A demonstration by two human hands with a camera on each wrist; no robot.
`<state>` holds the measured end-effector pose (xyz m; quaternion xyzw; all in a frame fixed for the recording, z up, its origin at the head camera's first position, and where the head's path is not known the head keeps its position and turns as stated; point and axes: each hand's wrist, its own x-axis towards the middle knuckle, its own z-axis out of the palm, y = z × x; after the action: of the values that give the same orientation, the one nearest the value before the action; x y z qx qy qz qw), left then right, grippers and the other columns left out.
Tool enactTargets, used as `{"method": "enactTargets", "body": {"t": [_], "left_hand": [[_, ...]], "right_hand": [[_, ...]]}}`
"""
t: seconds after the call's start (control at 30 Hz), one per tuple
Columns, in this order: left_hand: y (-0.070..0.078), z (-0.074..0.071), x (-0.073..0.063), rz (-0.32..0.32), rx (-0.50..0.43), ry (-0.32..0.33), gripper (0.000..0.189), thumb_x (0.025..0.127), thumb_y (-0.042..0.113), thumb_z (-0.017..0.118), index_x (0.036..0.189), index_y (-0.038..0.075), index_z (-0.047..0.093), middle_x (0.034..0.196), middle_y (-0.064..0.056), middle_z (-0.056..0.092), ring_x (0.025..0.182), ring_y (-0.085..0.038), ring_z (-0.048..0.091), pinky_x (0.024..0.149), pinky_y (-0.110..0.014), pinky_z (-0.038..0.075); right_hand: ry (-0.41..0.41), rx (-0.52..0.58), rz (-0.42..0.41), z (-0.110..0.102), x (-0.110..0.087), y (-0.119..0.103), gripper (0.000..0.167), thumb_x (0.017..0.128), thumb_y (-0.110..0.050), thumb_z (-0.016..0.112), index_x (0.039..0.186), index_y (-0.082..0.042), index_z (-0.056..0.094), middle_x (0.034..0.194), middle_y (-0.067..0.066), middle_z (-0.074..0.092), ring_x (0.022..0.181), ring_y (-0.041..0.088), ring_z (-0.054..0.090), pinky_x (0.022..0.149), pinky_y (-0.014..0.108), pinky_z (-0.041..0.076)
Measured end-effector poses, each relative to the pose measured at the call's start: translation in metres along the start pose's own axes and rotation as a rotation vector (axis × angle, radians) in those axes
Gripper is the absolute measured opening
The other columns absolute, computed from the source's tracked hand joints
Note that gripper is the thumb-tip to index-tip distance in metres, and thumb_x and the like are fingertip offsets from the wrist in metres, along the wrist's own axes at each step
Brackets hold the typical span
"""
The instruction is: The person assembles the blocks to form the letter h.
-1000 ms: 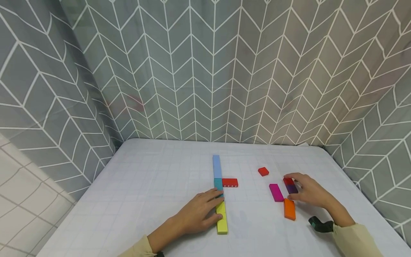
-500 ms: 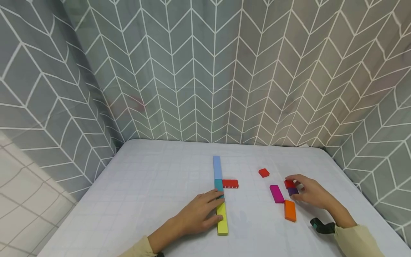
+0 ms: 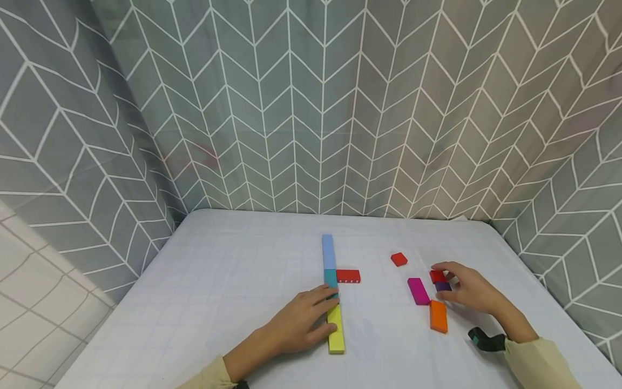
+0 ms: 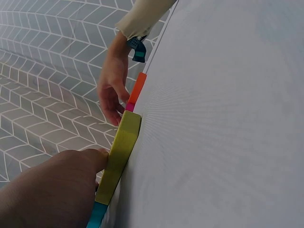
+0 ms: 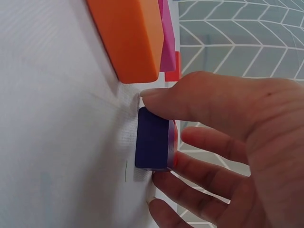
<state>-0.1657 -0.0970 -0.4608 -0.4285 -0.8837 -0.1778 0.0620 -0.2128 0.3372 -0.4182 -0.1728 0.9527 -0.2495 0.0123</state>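
Head view: counter (image 3: pixel 233 281), white-covered. Left hand (image 3: pixel 297 323): fingers slightly apart, laid over yellow block (image 3: pixel 339 332) and teal block (image 3: pixel 330 276). Right hand (image 3: pixel 470 289), 3 o'clock of the left: thumb and forefinger clamp purple block (image 3: pixel 443 287) and adjoining short red block (image 3: pixel 437 276). Yellow block: 6 o'clock end of row. Light-blue block (image 3: pixel 328 252): 12 o'clock end. Orange block (image 3: pixel 438 316): 6 o'clock of purple. Magenta block (image 3: pixel 418 292): 9 o'clock of purple. Dotted red bar (image 3: pixel 348 276): touches teal block at 3 o'clock. Lone red block (image 3: pixel 399 259): 10 o'clock of purple.
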Motion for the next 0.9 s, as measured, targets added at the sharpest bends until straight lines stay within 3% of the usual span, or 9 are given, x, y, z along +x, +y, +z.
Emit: {"method": "enactTargets", "body": {"t": [0.3, 0.9], "left_hand": [[0.0004, -0.0008, 0.0001, 0.007, 0.001, 0.011, 0.057, 0.108, 0.045, 0.054, 0.151, 0.008, 0.055, 0.159, -0.006, 0.046, 0.149, -0.025, 0.036, 0.114, -0.046, 0.041], [0.0001, 0.0002, -0.0001, 0.002, -0.003, 0.004, 0.057, 0.108, 0.045, 0.053, 0.151, 0.008, 0.054, 0.159, -0.005, 0.045, 0.150, -0.025, 0.036, 0.114, -0.046, 0.040]], "right_hand": [[-0.007, 0.008, 0.025, 0.0020, 0.0022, 0.0015, 0.066, 0.077, -0.013, 0.092, 0.132, 0.004, 0.060, 0.117, 0.019, 0.064, 0.100, 0.033, 0.061, 0.077, 0.045, 0.062], [0.002, -0.007, -0.002, 0.0027, 0.0021, 0.0025, 0.063, 0.078, -0.013, 0.092, 0.130, 0.005, 0.062, 0.115, 0.016, 0.065, 0.098, 0.031, 0.061, 0.079, 0.047, 0.061]]}}
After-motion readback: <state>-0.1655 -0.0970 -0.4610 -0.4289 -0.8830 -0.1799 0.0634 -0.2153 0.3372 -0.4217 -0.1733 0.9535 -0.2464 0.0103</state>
